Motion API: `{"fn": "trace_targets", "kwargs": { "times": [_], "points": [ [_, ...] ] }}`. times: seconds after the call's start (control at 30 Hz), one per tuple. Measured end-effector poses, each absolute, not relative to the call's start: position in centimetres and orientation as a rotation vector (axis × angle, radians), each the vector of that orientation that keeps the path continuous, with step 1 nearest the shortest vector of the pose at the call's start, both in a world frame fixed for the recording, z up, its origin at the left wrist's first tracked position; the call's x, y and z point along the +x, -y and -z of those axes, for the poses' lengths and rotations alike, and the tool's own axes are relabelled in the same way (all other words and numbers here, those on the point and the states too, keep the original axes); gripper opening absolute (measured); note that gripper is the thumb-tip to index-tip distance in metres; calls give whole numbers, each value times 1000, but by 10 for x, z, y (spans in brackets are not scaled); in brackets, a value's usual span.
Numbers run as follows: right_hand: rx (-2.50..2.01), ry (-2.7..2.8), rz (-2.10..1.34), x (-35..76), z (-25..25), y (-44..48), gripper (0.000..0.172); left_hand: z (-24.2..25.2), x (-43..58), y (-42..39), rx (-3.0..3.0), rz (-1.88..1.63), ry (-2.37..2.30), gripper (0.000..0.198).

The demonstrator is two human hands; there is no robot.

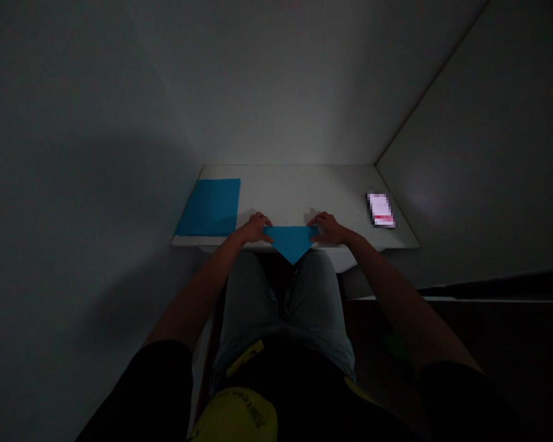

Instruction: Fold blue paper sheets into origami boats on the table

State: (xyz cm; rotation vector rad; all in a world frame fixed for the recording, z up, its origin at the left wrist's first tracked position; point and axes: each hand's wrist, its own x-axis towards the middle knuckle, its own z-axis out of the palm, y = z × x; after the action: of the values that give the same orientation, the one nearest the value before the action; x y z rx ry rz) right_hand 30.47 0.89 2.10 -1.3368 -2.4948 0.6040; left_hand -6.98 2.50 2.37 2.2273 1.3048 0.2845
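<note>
Plainly, the blue triangle is held by 2 hands: its left corner is pinched between the thumb and fingers of the left hand, and its right corner is clamped likewise by the right hand. It is held at the near edge of the white surface, with its straight side turned to the far side and its 1 tip pointed near, past the edge and over the gap between the knees. Whether it is made of paper or cloth cannot be told. To the left of the left hand, a flat blue sheet is laid out by the left end. Farther out, a phone with a lit, blurred screen is placed near the right end. The surface is bordered on its far side by a pale wall.
</note>
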Motion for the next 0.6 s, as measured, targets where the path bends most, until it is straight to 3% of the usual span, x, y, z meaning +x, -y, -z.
{"fn": "trace_targets", "kwargs": {
  "times": [0.27, 0.43, 0.6],
  "points": [
    [-1382, 2458, -797, 299, -29, -21, 54, -21, -66, -31, 2191, -254, -1323, 56],
    [-1265, 2351, -915, 301, -24, -7, 27, -14, -70, -18, 2070, -461, -1248, 42],
    [-1240, 2214, -541, 294, -7, 22, 9, -8, -62, 10, 2058, -764, -1254, 16]
  ]
}}
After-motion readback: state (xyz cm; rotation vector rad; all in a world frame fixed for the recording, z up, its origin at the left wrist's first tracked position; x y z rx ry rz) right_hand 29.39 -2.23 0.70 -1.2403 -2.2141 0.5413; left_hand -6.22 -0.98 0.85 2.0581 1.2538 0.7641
